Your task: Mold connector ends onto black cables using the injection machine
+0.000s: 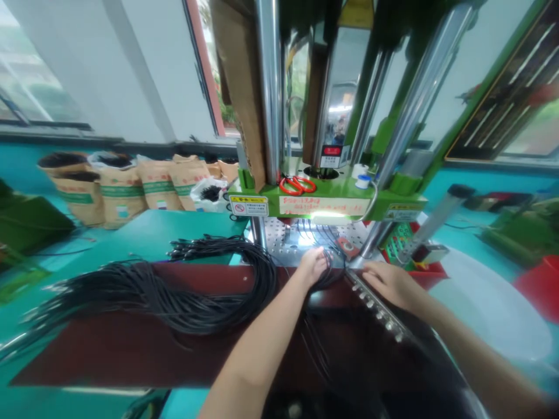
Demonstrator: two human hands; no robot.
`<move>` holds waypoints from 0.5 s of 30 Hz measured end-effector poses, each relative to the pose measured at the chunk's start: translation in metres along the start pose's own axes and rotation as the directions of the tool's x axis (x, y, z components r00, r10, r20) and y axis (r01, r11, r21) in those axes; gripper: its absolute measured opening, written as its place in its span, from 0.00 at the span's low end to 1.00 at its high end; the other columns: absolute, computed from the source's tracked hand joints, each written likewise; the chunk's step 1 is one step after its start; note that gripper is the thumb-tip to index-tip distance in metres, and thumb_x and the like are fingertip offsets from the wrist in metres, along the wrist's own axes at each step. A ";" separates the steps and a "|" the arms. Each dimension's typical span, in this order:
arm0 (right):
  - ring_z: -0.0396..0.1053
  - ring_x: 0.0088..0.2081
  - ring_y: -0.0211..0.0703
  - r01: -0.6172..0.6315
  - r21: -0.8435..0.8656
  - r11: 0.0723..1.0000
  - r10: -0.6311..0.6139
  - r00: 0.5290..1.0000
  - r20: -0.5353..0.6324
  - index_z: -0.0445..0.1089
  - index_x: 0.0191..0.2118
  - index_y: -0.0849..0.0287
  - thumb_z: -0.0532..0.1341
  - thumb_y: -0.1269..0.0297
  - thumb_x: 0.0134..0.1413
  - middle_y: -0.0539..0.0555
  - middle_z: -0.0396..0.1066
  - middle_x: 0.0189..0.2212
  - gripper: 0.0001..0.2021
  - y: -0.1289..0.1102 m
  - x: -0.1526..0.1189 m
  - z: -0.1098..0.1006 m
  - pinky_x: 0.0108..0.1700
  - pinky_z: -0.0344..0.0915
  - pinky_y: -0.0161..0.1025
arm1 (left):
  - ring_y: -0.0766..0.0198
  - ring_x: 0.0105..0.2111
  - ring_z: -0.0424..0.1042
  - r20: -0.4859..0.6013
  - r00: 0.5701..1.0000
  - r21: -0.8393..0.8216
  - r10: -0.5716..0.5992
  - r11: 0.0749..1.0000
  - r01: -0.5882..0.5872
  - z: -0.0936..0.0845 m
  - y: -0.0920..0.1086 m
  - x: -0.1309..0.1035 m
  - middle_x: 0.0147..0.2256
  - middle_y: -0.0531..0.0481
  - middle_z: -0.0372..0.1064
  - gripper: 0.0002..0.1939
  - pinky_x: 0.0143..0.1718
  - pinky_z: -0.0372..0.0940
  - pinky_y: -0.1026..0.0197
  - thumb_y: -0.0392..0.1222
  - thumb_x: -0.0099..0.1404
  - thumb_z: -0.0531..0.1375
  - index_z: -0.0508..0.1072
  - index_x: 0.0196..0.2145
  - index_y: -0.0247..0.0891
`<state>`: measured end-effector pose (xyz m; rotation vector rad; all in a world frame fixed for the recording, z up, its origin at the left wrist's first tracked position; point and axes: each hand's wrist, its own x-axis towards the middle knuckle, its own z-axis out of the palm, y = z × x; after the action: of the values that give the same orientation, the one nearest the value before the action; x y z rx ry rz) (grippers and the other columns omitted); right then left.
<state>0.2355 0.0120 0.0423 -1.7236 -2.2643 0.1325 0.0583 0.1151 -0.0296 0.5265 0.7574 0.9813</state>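
Note:
My left hand (313, 267) is closed around a small bunch of thin black cables (324, 279) in front of the press plate. Some of these cables hang down below the hand. My right hand (388, 282) lies along the far end of a long metal bar (375, 307), its fingers closed at the edge. Several shiny metal pieces stick out in a row along that bar, which slants toward me. A large bundle of black cables (187, 305) with metallic ends curves across the dark red board (144, 355) to the left.
Ahead stands a green press (327, 201) with steel columns; red-handled scissors (297, 185) lie on it. Below is the perforated metal plate (279, 238). A control box with green buttons (398, 240) sits right, near a white round surface (484, 308). Paper sacks (120, 195) line the left wall.

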 end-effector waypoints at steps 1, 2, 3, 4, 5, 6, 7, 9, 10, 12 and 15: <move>0.68 0.41 0.46 0.027 0.039 0.999 -0.025 0.999 -0.038 0.68 0.39 0.57 0.49 0.62 0.56 0.56 0.71 0.38 0.12 -0.002 0.019 0.004 0.42 0.61 0.40 | 0.65 0.27 0.70 0.037 0.999 -0.014 -0.020 1.000 0.020 0.001 0.001 -0.001 0.28 0.48 0.65 0.08 0.29 0.62 0.65 0.38 0.57 0.57 0.58 0.29 0.36; 0.67 0.43 0.46 0.027 0.068 0.997 -0.021 0.996 -0.088 0.68 0.41 0.58 0.50 0.63 0.56 0.56 0.71 0.41 0.13 -0.003 0.039 0.009 0.45 0.60 0.41 | 0.65 0.28 0.71 0.064 0.997 -0.024 -0.033 0.999 0.035 0.002 0.002 -0.002 0.29 0.47 0.66 0.08 0.28 0.62 0.65 0.38 0.56 0.57 0.58 0.29 0.36; 0.66 0.44 0.46 0.014 0.090 0.996 -0.002 0.991 -0.134 0.67 0.43 0.59 0.50 0.63 0.55 0.57 0.70 0.42 0.13 -0.003 0.059 0.016 0.46 0.60 0.41 | 0.64 0.28 0.71 0.081 0.996 -0.029 -0.044 0.999 0.046 0.002 0.003 -0.003 0.30 0.47 0.67 0.08 0.27 0.61 0.65 0.38 0.56 0.57 0.58 0.29 0.37; 0.66 0.44 0.46 -0.010 0.108 0.994 0.028 0.984 -0.174 0.67 0.43 0.61 0.51 0.64 0.54 0.58 0.69 0.42 0.14 -0.003 0.079 0.024 0.47 0.60 0.41 | 0.65 0.27 0.71 0.088 0.995 -0.030 -0.052 0.998 0.055 0.002 0.003 -0.004 0.30 0.47 0.68 0.09 0.27 0.61 0.65 0.38 0.55 0.57 0.57 0.29 0.37; 0.66 0.43 0.47 -0.033 0.117 0.993 0.057 0.977 -0.204 0.67 0.44 0.62 0.51 0.65 0.54 0.59 0.70 0.41 0.14 -0.003 0.097 0.032 0.47 0.60 0.42 | 0.65 0.26 0.71 0.090 0.994 -0.028 -0.061 0.998 0.063 0.002 0.003 -0.005 0.30 0.48 0.68 0.09 0.26 0.60 0.66 0.37 0.55 0.57 0.57 0.29 0.37; 0.66 0.43 0.47 -0.053 0.122 0.991 0.080 0.970 -0.228 0.67 0.43 0.63 0.51 0.66 0.55 0.60 0.70 0.40 0.14 -0.003 0.115 0.040 0.47 0.60 0.42 | 0.65 0.25 0.70 0.089 0.993 -0.022 -0.071 0.997 0.074 0.002 0.003 -0.006 0.29 0.48 0.68 0.09 0.25 0.60 0.65 0.37 0.55 0.57 0.57 0.29 0.37; 0.66 0.42 0.48 -0.065 0.125 0.990 0.094 0.965 -0.246 0.68 0.42 0.64 0.51 0.66 0.55 0.60 0.71 0.38 0.13 -0.003 0.131 0.047 0.46 0.61 0.43 | 0.65 0.24 0.70 0.091 0.993 -0.016 -0.081 0.996 0.083 0.002 0.002 -0.006 0.28 0.48 0.67 0.08 0.25 0.59 0.65 0.37 0.55 0.56 0.57 0.29 0.37; 0.67 0.40 0.47 -0.064 0.130 0.989 0.096 0.961 -0.260 0.69 0.41 0.63 0.52 0.65 0.57 0.60 0.71 0.36 0.12 -0.004 0.157 0.060 0.44 0.63 0.43 | 0.66 0.22 0.69 0.104 0.990 -0.005 -0.092 0.996 0.093 0.002 0.000 -0.006 0.27 0.49 0.67 0.07 0.25 0.59 0.65 0.36 0.55 0.55 0.57 0.29 0.36; 0.67 0.39 0.45 -0.056 0.135 0.989 0.090 0.961 -0.263 0.69 0.41 0.62 0.52 0.63 0.58 0.59 0.71 0.37 0.11 -0.005 0.167 0.066 0.43 0.63 0.43 | 0.66 0.22 0.69 0.115 0.989 -0.002 -0.094 0.995 0.095 0.001 -0.001 -0.005 0.27 0.49 0.67 0.07 0.25 0.58 0.65 0.35 0.55 0.55 0.57 0.29 0.36; 0.67 0.38 0.41 -0.042 0.142 0.989 0.080 0.960 -0.270 0.67 0.42 0.60 0.53 0.61 0.58 0.56 0.69 0.40 0.11 -0.006 0.184 0.074 0.41 0.65 0.42 | 0.67 0.22 0.68 0.130 0.987 0.005 -0.097 0.995 0.097 0.001 -0.002 -0.003 0.27 0.49 0.67 0.06 0.25 0.58 0.65 0.35 0.54 0.55 0.57 0.29 0.36; 0.67 0.38 0.39 -0.029 0.150 0.988 0.071 0.957 -0.283 0.66 0.44 0.59 0.54 0.60 0.59 0.54 0.67 0.42 0.11 -0.005 0.201 0.083 0.40 0.66 0.42 | 0.67 0.20 0.67 0.139 0.985 0.025 -0.103 0.995 0.100 0.001 -0.004 -0.001 0.25 0.50 0.66 0.07 0.25 0.58 0.65 0.36 0.53 0.55 0.58 0.29 0.35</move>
<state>0.1593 0.2108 -0.0005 -1.6101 -1.9532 0.0506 0.0606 0.1129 -0.0314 0.5607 0.6612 0.8348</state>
